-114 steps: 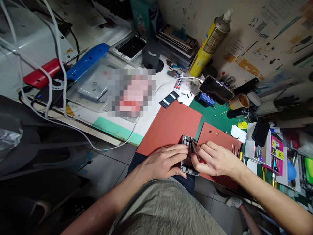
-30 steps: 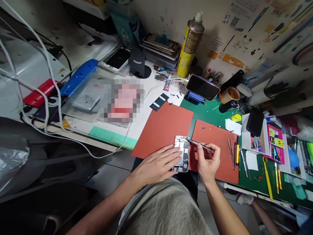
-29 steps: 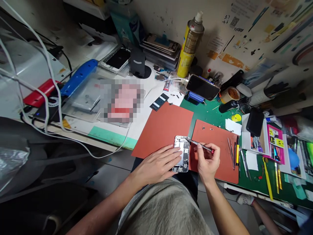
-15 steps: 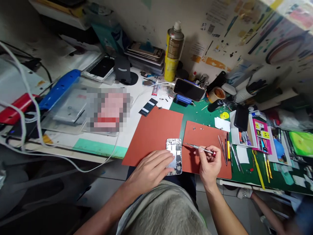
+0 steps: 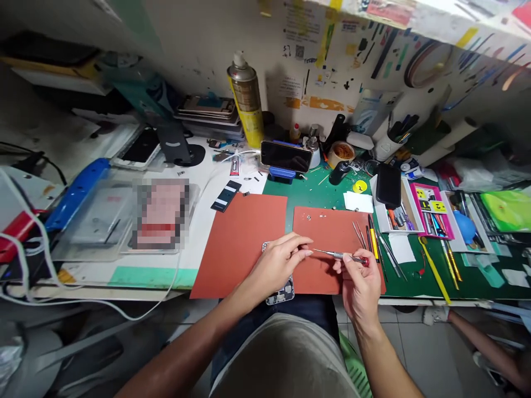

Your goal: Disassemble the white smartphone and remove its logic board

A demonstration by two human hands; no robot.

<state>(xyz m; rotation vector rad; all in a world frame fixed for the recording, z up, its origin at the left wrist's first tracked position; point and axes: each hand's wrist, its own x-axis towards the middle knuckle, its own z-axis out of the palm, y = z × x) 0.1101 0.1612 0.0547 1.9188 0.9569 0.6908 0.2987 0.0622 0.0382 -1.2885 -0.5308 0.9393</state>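
In my right hand point(image 5: 360, 276) is a thin precision screwdriver point(image 5: 338, 255) with a silver shaft and red end, gripped by thumb and fingers. Its tip points left over the right-hand mat. My left hand point(image 5: 286, 257) reaches to just short of that tip, with thumb and forefinger a little apart; nothing shows between them. Beneath the left hand and wrist lies an opened phone point(image 5: 282, 293) with bare internals, mostly covered, on the front edge of the left brown mat point(image 5: 240, 237). Small metal bits point(image 5: 308, 217) rest on the right brown mat point(image 5: 319, 279).
Tweezers point(image 5: 396, 257) and a yellow pen-like tool point(image 5: 373, 243) lie right of the mats. Behind them stand a phone on a blue stand point(image 5: 286, 156), a spray can point(image 5: 245, 99) and a tool box point(image 5: 388, 221). A white cable point(image 5: 155, 304) hangs at left. Another person's leg point(image 5: 477, 342) shows at lower right.
My left hand has lifted off the phone and moved right to the screwdriver tip. My right hand still holds the screwdriver. The head view has shifted.
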